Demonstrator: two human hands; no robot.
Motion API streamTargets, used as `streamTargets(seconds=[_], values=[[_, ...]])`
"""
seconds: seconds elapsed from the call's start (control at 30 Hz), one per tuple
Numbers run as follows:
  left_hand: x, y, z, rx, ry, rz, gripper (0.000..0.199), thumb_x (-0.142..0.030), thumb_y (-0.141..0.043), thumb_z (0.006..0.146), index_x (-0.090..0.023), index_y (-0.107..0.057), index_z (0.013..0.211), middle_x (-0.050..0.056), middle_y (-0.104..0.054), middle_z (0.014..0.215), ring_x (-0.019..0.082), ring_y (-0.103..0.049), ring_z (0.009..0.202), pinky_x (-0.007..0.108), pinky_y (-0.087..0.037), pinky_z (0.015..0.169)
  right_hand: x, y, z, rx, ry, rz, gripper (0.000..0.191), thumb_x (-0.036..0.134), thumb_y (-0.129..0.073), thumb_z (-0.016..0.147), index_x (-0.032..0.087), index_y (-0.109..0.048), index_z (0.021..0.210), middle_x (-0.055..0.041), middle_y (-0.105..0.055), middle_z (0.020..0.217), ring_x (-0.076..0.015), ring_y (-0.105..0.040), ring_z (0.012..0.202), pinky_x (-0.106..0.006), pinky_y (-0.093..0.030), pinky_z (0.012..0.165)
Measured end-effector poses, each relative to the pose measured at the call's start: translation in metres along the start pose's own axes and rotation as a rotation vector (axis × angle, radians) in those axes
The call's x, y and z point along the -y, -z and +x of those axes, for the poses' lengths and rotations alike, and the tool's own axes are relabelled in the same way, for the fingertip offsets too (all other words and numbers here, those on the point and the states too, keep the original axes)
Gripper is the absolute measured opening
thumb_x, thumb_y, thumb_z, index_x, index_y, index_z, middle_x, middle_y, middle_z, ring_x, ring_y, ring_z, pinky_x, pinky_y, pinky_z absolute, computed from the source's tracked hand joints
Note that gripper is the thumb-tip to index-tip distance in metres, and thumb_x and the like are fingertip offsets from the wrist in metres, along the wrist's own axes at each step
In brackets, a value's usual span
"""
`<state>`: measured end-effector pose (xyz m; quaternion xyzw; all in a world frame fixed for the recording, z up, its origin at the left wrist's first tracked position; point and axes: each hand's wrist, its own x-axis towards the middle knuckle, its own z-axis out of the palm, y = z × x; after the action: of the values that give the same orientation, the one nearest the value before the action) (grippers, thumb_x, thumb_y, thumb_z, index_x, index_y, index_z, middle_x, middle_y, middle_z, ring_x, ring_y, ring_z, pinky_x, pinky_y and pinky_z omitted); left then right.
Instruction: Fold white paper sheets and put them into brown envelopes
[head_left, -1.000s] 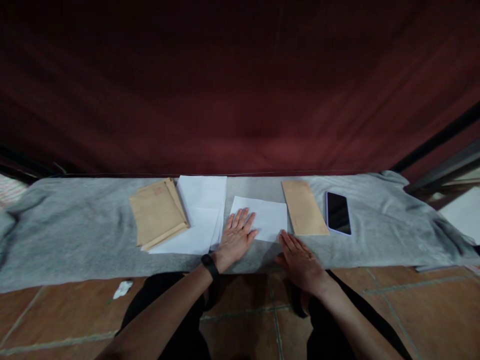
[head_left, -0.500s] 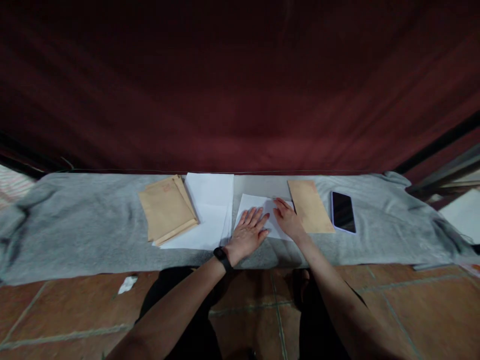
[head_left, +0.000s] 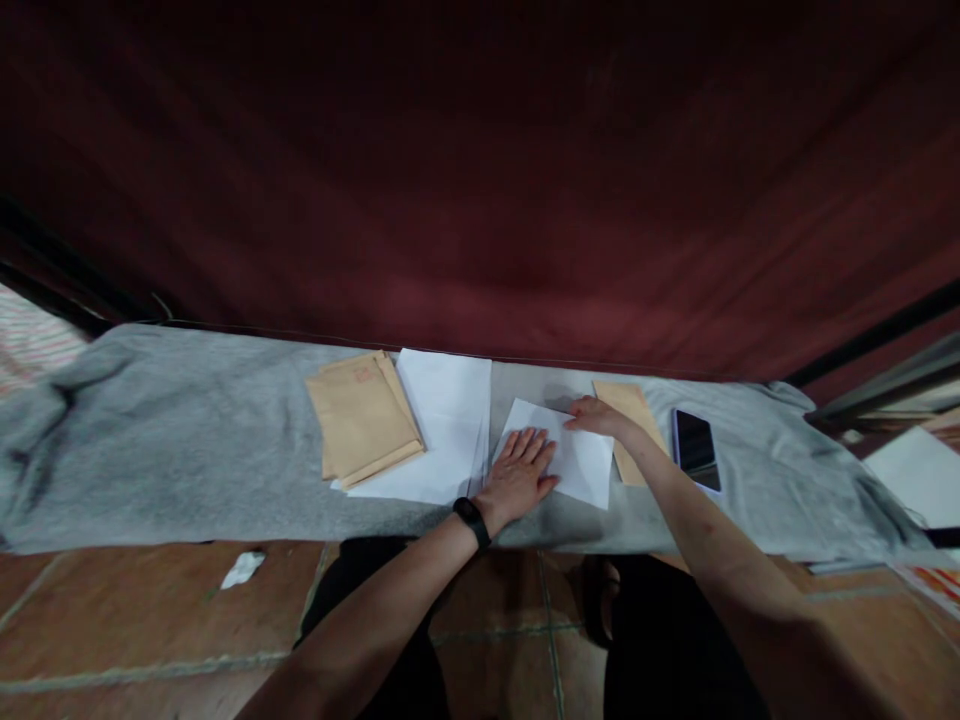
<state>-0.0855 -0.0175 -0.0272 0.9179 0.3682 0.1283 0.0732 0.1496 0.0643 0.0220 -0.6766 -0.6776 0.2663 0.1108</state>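
A white sheet of paper (head_left: 583, 466), which looks folded, lies slightly turned on the grey cloth in front of me. My left hand (head_left: 523, 472) rests flat on its left part, fingers spread, with a black band on the wrist. At the paper's far edge, towards the right, my right hand (head_left: 596, 415) has its fingers bent together on that edge; the fingertips are partly hidden. Just beyond the right forearm lies a brown envelope (head_left: 628, 468), partly covered by the arm. Left of my left hand are larger white sheets (head_left: 442, 400).
Several brown envelopes (head_left: 364, 420) are stacked on the left, overlapping the white sheets. A phone (head_left: 695, 440) lies at the right on the grey cloth (head_left: 187, 440). Behind the surface hangs a dark red curtain (head_left: 480, 220). A crumpled white scrap (head_left: 243, 569) is on the tiled floor.
My right hand has gone from lying with stretched fingers on the paper to bent fingers at its far edge. The paper has turned a little clockwise. The view has shifted slightly.
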Motion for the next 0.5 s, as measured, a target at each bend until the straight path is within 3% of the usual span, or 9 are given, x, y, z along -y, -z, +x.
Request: streamTargets(seconds=[0.13,0.23,0.33,0.4,0.5], values=[[0.009,0.013,0.003,-0.059,0.032,-0.023,0.058,-0.049,-0.043,0.101,-0.022,-0.038,0.152,0.009,-0.029,0.165,0.028,-0.025,0.152,0.05,-0.022,0.124,-0.003,0.016,-0.01,-0.013,-0.019,0.184,0.018,0.034,-0.077,0.067,0.02,-0.065,0.065,0.0025,-0.065,0.065,-0.0152,-0.059,0.062,-0.026,-0.048,0.062],[0.018,0.025,0.008,-0.157,0.109,-0.074,0.059,-0.042,-0.041,0.101,-0.021,-0.03,0.155,0.011,-0.025,0.165,0.029,-0.024,0.152,0.051,-0.027,0.122,-0.006,0.016,-0.025,-0.116,-0.074,0.442,0.03,0.048,-0.072,0.072,0.02,-0.063,0.071,0.0008,-0.065,0.062,-0.0162,-0.059,0.055,-0.027,-0.045,0.053],[0.021,0.029,0.011,-0.236,0.205,-0.161,0.058,-0.04,-0.037,0.103,-0.018,-0.027,0.155,0.015,-0.029,0.163,0.027,-0.03,0.15,0.05,-0.033,0.119,-0.008,-0.003,-0.046,-0.248,-0.134,0.682,0.041,0.059,-0.068,0.072,0.02,-0.061,0.075,-0.0027,-0.068,0.064,-0.0182,-0.062,0.055,-0.028,-0.047,0.051],[0.017,0.027,0.009,-0.228,0.229,-0.197,0.058,-0.041,-0.038,0.102,-0.018,-0.029,0.154,0.016,-0.034,0.161,0.027,-0.034,0.148,0.048,-0.036,0.118,-0.009,-0.024,-0.06,-0.311,-0.162,0.775,0.044,0.063,-0.069,0.069,0.02,-0.06,0.076,-0.0036,-0.069,0.065,-0.0198,-0.063,0.057,-0.03,-0.05,0.054],[0.004,0.018,0.002,-0.195,0.222,-0.126,0.058,-0.042,-0.043,0.1,-0.02,-0.034,0.153,0.013,-0.032,0.162,0.031,-0.025,0.152,0.056,-0.027,0.121,-0.012,-0.058,-0.074,-0.389,-0.198,0.859,0.047,0.065,-0.072,0.065,0.021,-0.058,0.073,-0.0026,-0.066,0.061,-0.0202,-0.063,0.058,-0.03,-0.05,0.054]])
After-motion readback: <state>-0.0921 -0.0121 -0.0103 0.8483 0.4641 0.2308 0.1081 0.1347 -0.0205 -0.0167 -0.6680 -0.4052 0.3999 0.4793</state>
